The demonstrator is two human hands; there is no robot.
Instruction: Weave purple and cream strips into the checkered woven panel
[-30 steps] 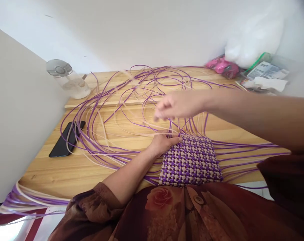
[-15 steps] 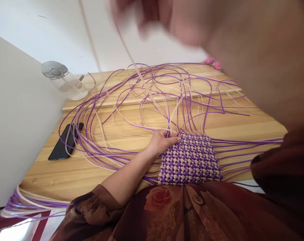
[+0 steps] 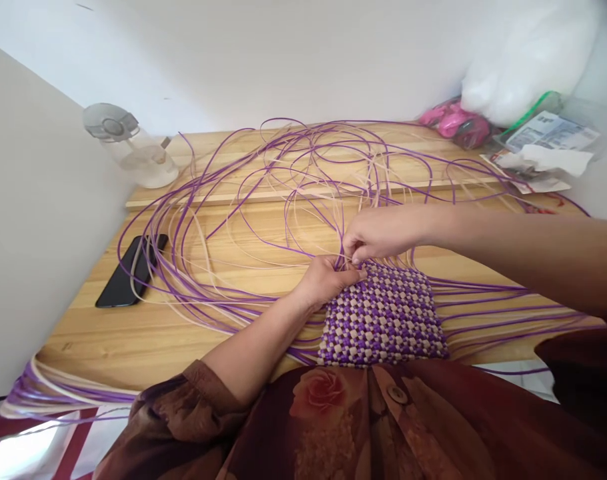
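A woven panel (image 3: 383, 317) in a purple and beige checked pattern lies on the table against my body. Long purple and beige strands (image 3: 203, 180) run out from its left, right and far sides. My left hand (image 3: 328, 280) grips the panel's far left corner, its thumb on top of the weave. Right beside it, my right hand (image 3: 371, 237) is closed in a pinch at the far edge, where strands come out of the weave. Its fingertips hide exactly which strand they hold.
A black phone (image 3: 131, 273) lies at the left under looping strands. Behind it stands a clear bottle (image 3: 141, 157) with a grey lid. At the back right are a pink bundle (image 3: 456, 123), a white plastic bag (image 3: 523, 67) and a clear pouch with papers (image 3: 548, 137). A wooden table (image 3: 98, 333) carries everything.
My right hand has come down from high in front of the camera to the panel's far edge, beside my left hand. The left hand has kept its grip on the corner.
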